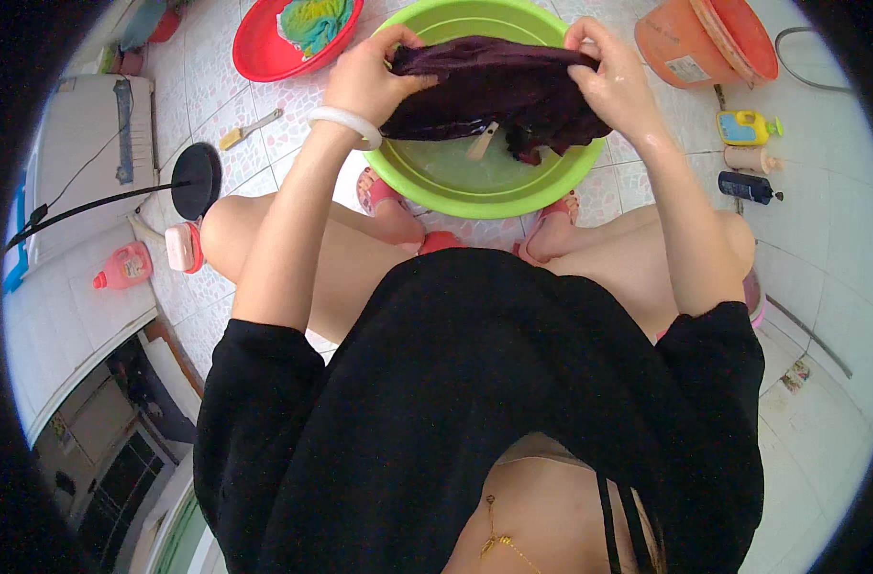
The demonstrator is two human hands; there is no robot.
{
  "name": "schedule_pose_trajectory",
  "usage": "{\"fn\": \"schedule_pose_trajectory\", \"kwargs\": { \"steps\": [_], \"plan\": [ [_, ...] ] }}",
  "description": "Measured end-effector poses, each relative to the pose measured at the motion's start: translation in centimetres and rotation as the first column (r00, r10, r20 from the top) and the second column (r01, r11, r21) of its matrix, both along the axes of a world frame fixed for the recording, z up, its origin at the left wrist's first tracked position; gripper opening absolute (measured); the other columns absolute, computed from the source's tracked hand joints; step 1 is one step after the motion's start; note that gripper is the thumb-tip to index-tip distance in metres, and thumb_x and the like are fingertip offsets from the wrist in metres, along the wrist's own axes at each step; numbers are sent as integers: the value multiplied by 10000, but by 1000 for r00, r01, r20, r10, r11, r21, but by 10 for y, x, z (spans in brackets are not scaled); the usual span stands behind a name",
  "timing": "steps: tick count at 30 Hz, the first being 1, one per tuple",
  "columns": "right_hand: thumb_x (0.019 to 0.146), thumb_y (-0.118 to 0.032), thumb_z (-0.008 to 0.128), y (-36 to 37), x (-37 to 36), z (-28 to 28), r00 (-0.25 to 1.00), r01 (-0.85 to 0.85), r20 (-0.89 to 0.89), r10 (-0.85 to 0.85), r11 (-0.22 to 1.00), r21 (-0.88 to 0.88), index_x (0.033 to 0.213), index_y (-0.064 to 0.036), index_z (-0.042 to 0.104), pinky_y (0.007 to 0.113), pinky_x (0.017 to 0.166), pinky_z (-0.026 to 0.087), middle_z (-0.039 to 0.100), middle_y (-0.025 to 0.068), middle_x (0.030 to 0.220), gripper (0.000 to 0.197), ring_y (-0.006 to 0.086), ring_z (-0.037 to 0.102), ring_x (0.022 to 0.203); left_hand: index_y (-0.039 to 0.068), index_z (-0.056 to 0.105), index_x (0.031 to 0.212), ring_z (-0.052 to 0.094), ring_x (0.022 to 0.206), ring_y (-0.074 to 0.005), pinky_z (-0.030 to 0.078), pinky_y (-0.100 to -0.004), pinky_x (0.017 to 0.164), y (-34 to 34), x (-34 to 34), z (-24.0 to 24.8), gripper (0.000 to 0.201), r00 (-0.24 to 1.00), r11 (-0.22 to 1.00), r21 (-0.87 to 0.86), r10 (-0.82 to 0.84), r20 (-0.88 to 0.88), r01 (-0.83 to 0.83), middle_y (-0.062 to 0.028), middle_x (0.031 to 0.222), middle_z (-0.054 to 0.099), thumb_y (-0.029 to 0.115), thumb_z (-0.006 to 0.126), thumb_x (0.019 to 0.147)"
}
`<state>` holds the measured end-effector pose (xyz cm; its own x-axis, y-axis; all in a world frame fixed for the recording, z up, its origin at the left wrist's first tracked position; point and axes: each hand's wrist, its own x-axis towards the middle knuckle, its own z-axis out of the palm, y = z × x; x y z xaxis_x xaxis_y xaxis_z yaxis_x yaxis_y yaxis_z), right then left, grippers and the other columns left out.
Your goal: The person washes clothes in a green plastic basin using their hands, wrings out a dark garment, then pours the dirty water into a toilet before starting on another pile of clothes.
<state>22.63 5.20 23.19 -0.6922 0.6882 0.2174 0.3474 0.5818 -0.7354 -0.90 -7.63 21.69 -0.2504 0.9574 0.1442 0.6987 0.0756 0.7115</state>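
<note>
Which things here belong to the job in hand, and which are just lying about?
In use:
dark cloth, held by left fingers and right fingers
green basin, beneath it
pale handle in the basin, probably

Seemingly idle:
red basin
orange bucket
floor brush
yellow bottle

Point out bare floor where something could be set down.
The tiled floor is bare between the red basin and the pale-handled brush; another patch lies between the green basin, orange bucket and row of bottles. It is crowded over the green basin, where the left hand and right hand hold the dark cloth.
</note>
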Motion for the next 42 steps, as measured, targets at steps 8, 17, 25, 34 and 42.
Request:
{"fn": "schedule_pose_trajectory", "kwargs": {
  "steps": [8,17,25,34,42],
  "plan": [
    [655,-101,570,4,-2,-85,936,164,317,-155,987,-2,802,-82,546,372,636,442,600,94,733,151,295,574,721,113,546,965,578,829,-275,448,-344,739,5,0,-107,403,995,944,-331,32,95,1,-119,890,608,180,716,605],
    [629,-107,610,-10,11,-125,806,10,592,6,1000,-23,804,-104,562,397,697,452,567,116,850,181,298,554,837,135,486,1054,513,966,-336,417,-376,835,-6,18,-139,501,999,896,-444,-41,-8,33,-180,1014,546,115,707,604],
    [567,-163,722,-34,21,-137,768,-153,514,382,889,-431,780,-43,515,340,654,426,524,113,805,321,238,524,740,184,392,1096,481,980,-360,415,-417,832,-28,34,-130,594,959,781,-615,-245,-143,108,-168,1020,478,91,690,591],
    [737,-306,619,-18,-3,-58,790,-353,353,501,843,-406,1067,-58,517,350,862,397,541,154,1040,425,282,512,989,166,465,1151,459,1066,-275,354,-390,923,-16,11,-80,534,884,728,-509,-435,175,459,-134,1168,461,112,641,650],
    [827,-271,495,-10,-11,-26,939,-334,-159,306,695,-637,1179,-8,439,400,985,275,455,140,1207,444,250,391,1166,83,341,1275,413,1145,-215,353,-365,936,4,9,-29,501,52,946,40,-59,997,321,-92,1267,404,140,515,809]
  ]
}}
